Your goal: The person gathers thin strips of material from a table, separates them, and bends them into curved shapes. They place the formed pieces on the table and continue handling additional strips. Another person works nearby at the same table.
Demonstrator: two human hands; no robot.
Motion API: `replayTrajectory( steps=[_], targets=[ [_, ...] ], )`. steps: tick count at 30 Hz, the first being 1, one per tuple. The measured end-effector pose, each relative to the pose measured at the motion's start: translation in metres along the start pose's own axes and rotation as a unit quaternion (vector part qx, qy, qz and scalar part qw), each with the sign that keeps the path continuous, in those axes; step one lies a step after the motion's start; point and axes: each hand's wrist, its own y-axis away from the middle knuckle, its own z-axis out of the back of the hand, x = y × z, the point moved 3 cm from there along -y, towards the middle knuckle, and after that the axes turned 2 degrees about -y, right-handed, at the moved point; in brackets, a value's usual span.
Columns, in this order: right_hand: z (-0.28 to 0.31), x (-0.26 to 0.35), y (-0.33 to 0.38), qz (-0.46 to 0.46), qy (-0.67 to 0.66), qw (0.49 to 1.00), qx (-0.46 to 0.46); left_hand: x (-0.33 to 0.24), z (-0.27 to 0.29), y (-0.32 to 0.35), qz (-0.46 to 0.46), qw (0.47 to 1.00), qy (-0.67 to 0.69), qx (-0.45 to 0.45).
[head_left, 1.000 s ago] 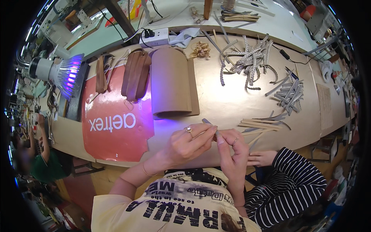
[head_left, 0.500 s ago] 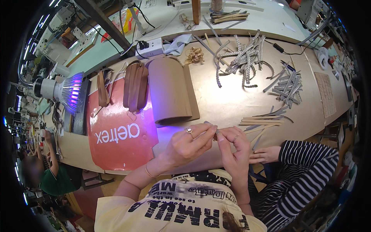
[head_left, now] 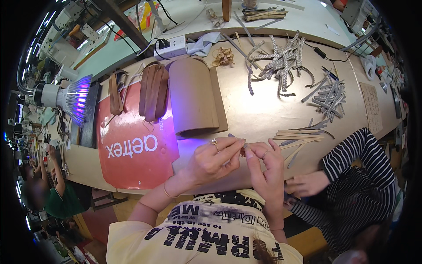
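Left hand: my left hand had its thumb and forefinger clamped on a small grey strip, the tips pressed together, apparently because so narrow a piece leaves room for little else.
Right hand: my right hand closed thumb and finger on the same strip from the other side; the two grips nearly met, I judge to steady so short a length.
Grey strip: it was above the table, just inside the near edge; one end showed past my left fingertips, the rest was hidden.
Thin flat strips: these tan and grey strips lay right of my hands, near that edge, seemingly for easy reach.
Short grey pieces: this pile lay toward the right end, apart from the long braided cords near the far edge, as if sorted by length.
Cardboard roll: the brown roll lay on its side, open end toward me.
Brown straps: the bundle lay left of the roll, partly over a red sheet, perhaps there as a mat.
Lamp: the lit lamp hung at the left end.
Co-worker: another person's hand was beside the near edge, to my right.
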Motion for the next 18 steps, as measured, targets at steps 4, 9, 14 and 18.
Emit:
replayTrajectory(
  steps=[4, 9, 14, 18],
  targets=[
    [0.000, 0.000, -0.001, -0.006, -0.001, 1.000, -0.011, 0.000, 0.000, 0.001, -0.006, 1.000, -0.003, 0.005],
    [0.002, 0.000, -0.001, 0.014, 0.031, 0.999, -0.021, -0.003, -0.002, 0.001, -0.023, 1.000, -0.016, -0.002],
    [0.002, -0.006, -0.003, 0.014, 0.002, 1.000, -0.014, 0.000, -0.002, 0.002, 0.050, 0.992, 0.113, 0.013],
    [-0.001, -0.010, -0.004, 0.040, -0.021, 0.999, -0.020, 0.002, -0.003, 0.008, 0.180, 0.955, 0.234, 0.001]
  ],
)
